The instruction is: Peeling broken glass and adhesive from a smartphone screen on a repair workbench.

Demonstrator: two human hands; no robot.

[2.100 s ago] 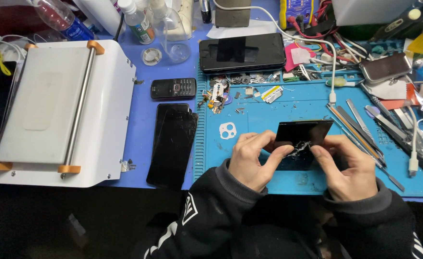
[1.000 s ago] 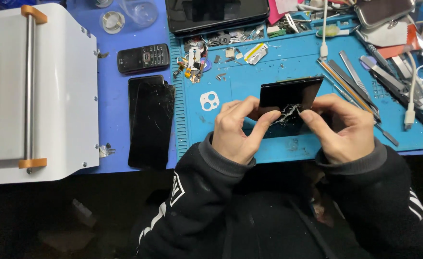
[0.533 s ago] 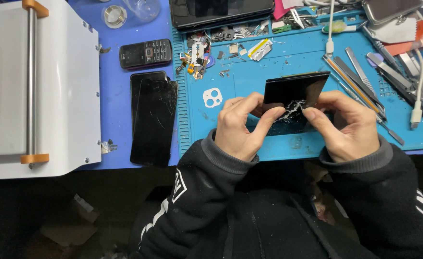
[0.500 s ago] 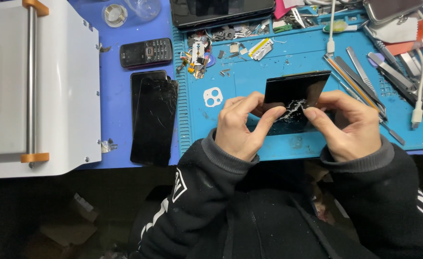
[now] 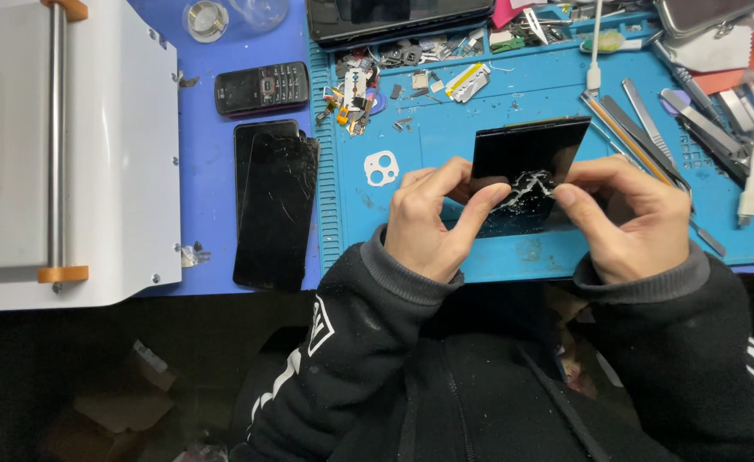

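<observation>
A flat, glossy black phone screen panel (image 5: 527, 167) sits tilted above the blue rubber mat (image 5: 445, 137), pinched between both hands near its lower edge. Its surface is smooth and dark across the upper part, while a patch of white, shattered glass spreads around the lower middle, right where the fingertips meet. The left hand (image 5: 433, 218) closes thumb and forefinger on the panel's lower left side; the right hand (image 5: 625, 214) closes its fingers on the lower right side, so both grip the panel firmly. Black ribbed-cuff sleeves cover both wrists. The mat has a ridged left border and moulded compartments along its far edge, filled with small screws, chips and a yellow-striped strip. A white camera-lens frame (image 5: 383, 168) with rounded cut-outs lies just left of the panel. Slim metal tools (image 5: 642, 115) lie in a fan to the right, near the right hand, leaving little open mat there. On the blue worktop (image 5: 210, 154) left of the mat, a cracked black phone (image 5: 274, 205) lies flat, with a small keypad phone (image 5: 261, 87) beyond it and a white boxy machine (image 5: 69, 154) with a steel bar further left. The near edge of the mat lies just under the wrists.
</observation>
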